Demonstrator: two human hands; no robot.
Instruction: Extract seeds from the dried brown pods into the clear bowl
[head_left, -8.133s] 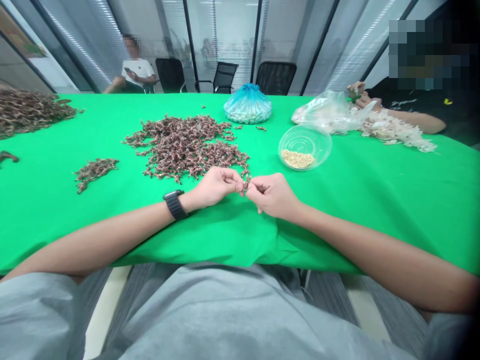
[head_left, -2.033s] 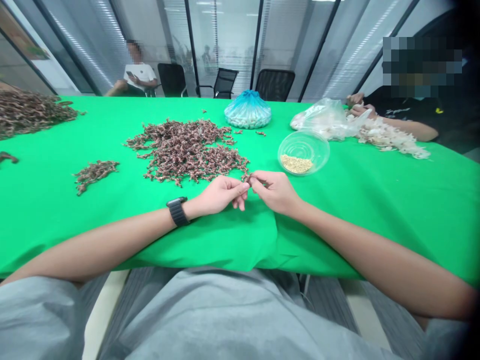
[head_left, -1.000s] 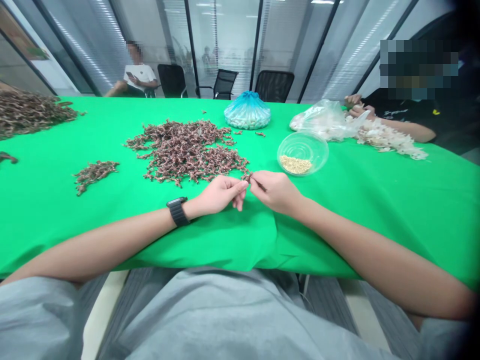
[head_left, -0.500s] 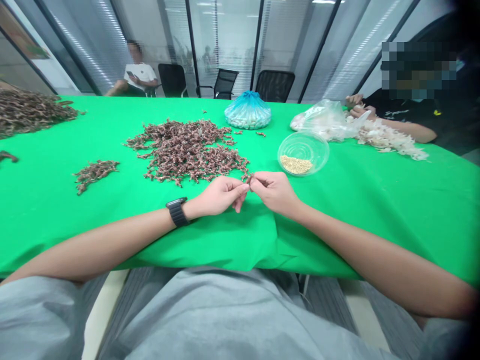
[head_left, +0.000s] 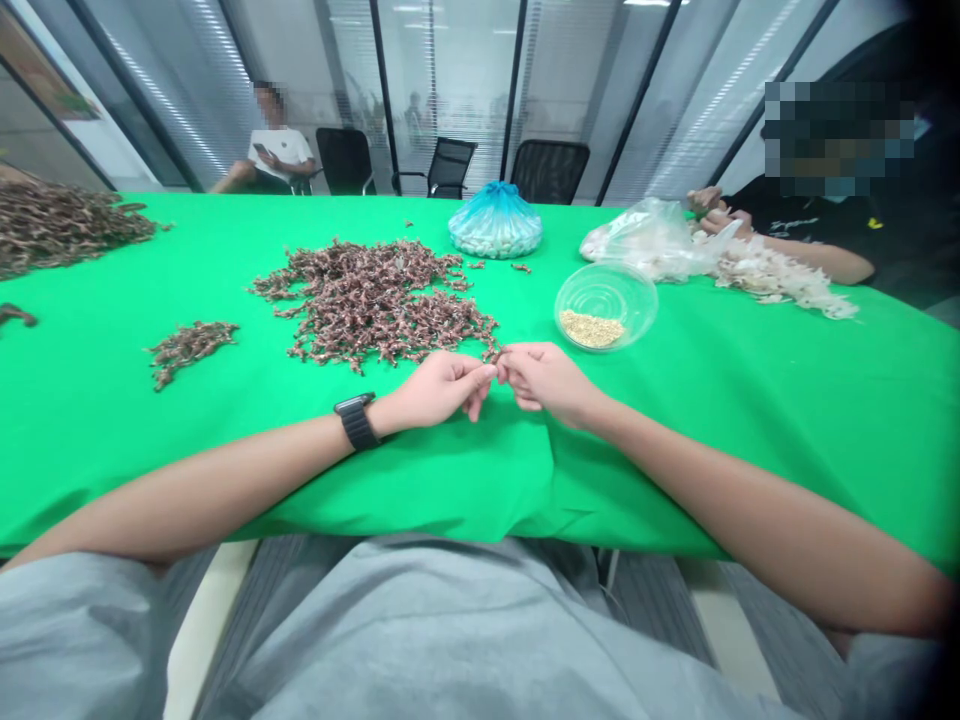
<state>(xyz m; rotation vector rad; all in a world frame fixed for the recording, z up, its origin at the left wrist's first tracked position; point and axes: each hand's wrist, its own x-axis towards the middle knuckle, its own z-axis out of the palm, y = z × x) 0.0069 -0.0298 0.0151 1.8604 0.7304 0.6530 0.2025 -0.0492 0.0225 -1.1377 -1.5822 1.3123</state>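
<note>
Hands drawn slightly closer since the last view, fingertips now meeting. Listed left to right: heaped pile of brown twisted sprigs (head_left: 375, 305) on green-clothed tabletop (head_left: 120, 450); wristwatch (head_left: 358, 422); left hand (head_left: 435, 388), grip curled, hold unclear; small sprig (head_left: 498, 362), pinched in right hand (head_left: 547, 385), closed grip, kept within reach of the pile's edge; clear plastic tub (head_left: 606, 305).

Green table (head_left: 750, 450), brown sprigs (head_left: 375, 305), clear bowl (head_left: 606, 306)

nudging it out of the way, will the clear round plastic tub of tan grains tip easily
The clear round plastic tub looks thin-walled, so probably light and easy to slide. The tan grains lie shallow at its bottom, so tipping seems unlikely, though they look loose enough to shift.
</note>
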